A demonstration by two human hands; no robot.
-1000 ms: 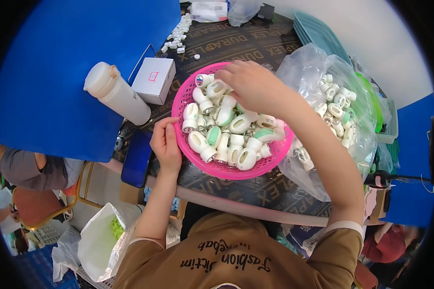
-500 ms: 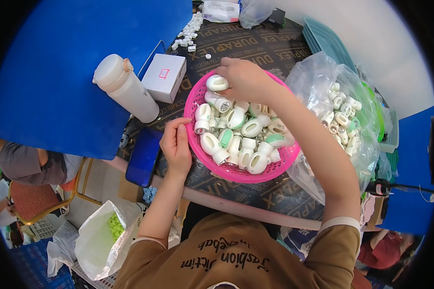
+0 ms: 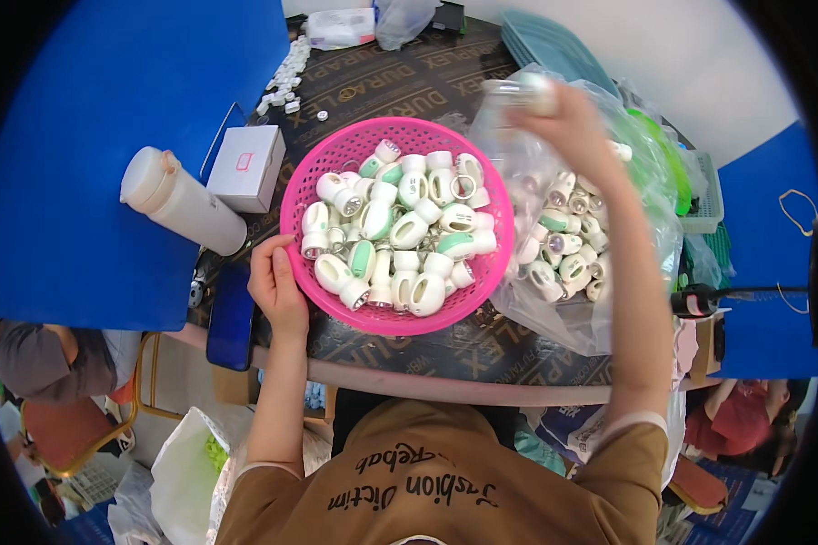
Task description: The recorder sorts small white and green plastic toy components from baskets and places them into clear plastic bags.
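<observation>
Head view: left of the basket (image 3: 382, 325) of lamps (image 3: 409, 231) stand a bottle (image 3: 191, 209) and box (image 3: 245, 165), a phone (image 3: 230, 320) nearer; the right forearm (image 3: 636, 300) crosses a bag (image 3: 563, 331). The right grip (image 3: 568, 124) clasps a blurred lamp (image 3: 538, 94) over the bag's far end, long axis sideways, leading end unclear. The left grip (image 3: 280, 289) touches the basket; whether closed, I cannot tell.

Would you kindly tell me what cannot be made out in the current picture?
Head view:
White item in the right hand: motion-blurred, exact shape unclear.
Pink basket: whatever lies under the top flashlights is hidden by them.
Plastic bag: contents partly hidden behind the right forearm.
Person in grey: partly hidden by the blue board.
</observation>
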